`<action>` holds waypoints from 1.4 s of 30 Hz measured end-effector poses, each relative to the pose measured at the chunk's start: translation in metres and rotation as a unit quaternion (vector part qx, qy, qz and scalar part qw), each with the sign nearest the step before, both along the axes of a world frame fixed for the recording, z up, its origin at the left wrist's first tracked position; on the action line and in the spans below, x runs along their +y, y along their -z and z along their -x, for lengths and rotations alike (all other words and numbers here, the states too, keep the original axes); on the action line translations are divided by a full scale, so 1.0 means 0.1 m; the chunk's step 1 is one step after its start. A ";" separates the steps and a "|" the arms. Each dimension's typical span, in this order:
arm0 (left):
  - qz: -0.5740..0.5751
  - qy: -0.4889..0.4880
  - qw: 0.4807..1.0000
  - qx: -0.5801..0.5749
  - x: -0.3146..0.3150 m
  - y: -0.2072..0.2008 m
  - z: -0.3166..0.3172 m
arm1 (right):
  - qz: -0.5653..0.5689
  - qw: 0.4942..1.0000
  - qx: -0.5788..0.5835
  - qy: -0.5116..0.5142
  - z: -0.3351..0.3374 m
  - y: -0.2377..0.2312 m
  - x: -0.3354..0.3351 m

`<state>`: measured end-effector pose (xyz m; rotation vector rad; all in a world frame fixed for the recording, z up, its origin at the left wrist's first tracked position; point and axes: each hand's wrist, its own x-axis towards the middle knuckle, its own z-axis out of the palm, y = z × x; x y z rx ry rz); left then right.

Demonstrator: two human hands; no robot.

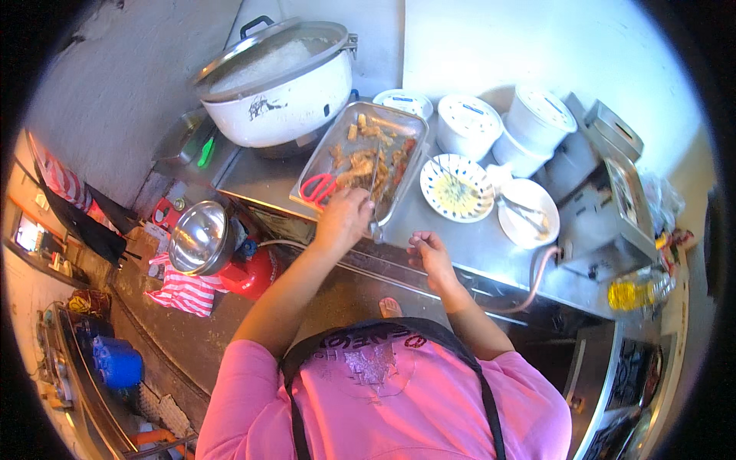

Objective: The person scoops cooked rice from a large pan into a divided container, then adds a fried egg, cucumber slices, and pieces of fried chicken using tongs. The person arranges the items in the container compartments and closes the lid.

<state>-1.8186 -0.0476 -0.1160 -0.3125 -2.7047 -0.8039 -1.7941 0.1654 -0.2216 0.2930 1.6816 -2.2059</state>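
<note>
Cooker, white, lid tilted; red-handled scissors, at the left side of metal tray of browned food, on table; left hand, fingers closed on metal tongs over tray; right hand, half-curled, empty; patterned bowl, yellow contents.

Food in tray, scissors apparently too, cooker behind left, bowls right
</note>
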 end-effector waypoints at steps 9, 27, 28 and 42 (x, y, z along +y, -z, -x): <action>0.080 -0.096 0.971 -0.202 0.27 0.20 0.79 | -0.087 0.996 0.023 -0.023 1.24 0.26 -0.37; -0.178 -0.265 0.927 -0.196 -0.89 -0.17 -0.48 | 0.094 0.995 -0.028 0.033 1.36 -0.03 -0.59; -0.204 -0.262 0.926 -0.183 -0.98 -0.07 -0.56 | 0.087 0.995 -0.041 0.038 1.27 -0.22 -0.63; -0.370 -0.311 0.868 -0.111 -2.82 -0.30 -3.27 | -0.016 0.999 -0.032 -0.034 -0.28 -0.71 -1.22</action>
